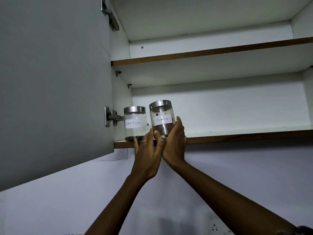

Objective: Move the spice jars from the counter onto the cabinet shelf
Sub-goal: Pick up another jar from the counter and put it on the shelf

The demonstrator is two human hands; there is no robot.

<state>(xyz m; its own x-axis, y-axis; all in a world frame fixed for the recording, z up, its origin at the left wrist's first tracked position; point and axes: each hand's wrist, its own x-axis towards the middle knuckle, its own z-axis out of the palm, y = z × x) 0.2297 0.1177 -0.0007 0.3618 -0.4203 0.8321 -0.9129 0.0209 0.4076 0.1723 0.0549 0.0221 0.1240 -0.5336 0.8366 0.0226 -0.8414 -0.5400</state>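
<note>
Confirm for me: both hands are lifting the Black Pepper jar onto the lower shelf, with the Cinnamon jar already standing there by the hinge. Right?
Not quite: the jars are swapped. The head view shows the left hand and right hand holding the Cinnamon jar at the lower shelf, while the Black Pepper jar already stands there by the hinge.

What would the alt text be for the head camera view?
Both hands, left and right, lift a tilted Cinnamon jar onto the lower cabinet shelf, beside a Black Pepper jar standing at its left end; the cabinet door hangs open.
</note>
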